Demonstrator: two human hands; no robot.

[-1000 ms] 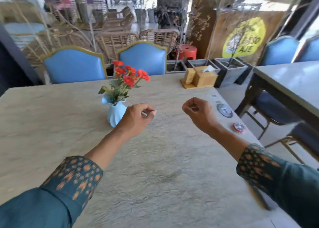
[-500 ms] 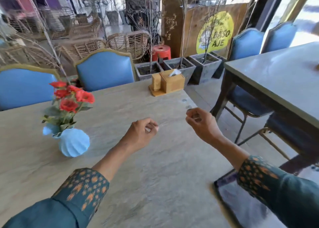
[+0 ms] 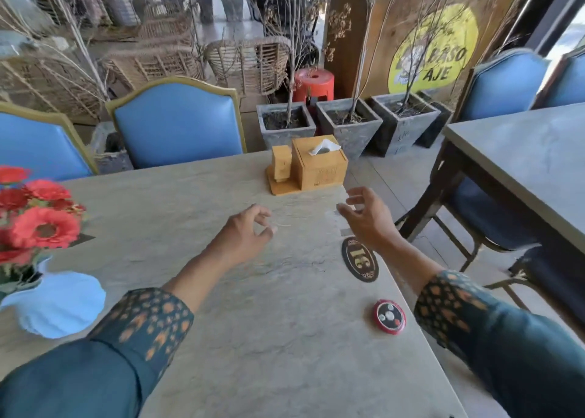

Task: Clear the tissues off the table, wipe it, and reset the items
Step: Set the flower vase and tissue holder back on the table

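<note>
Since the earlier frames, both hands have gone from closed fists to loose, spread fingers, and both have travelled forward toward the far right corner of the table (image 3: 196, 329). The left hand (image 3: 243, 237) hovers above the tabletop near its centre, fingers curled but apart, holding nothing. The right hand (image 3: 368, 220) hovers above the right edge, fingers apart and empty, palm turned inward toward the left hand. The wooden tissue box (image 3: 318, 163) stands at 12 o'clock from the hands, on the far right corner, with one white tissue (image 3: 324, 147) projecting from its top opening. A smaller wooden holder (image 3: 281, 164) stands just beside the box on its left, on the same wooden base. An oval number plaque (image 3: 360, 259) lies flat at 6 o'clock from the right hand, partly beneath the wrist. A round red call button (image 3: 388, 317) lies at 6 o'clock from the plaque, near the right table edge. A pale blue vase (image 3: 60, 303) with red flowers (image 3: 41, 221) stands at 9 o'clock, at the left edge of view. Two blue chairs (image 3: 177, 123) stand behind the far edge of the table.
</note>
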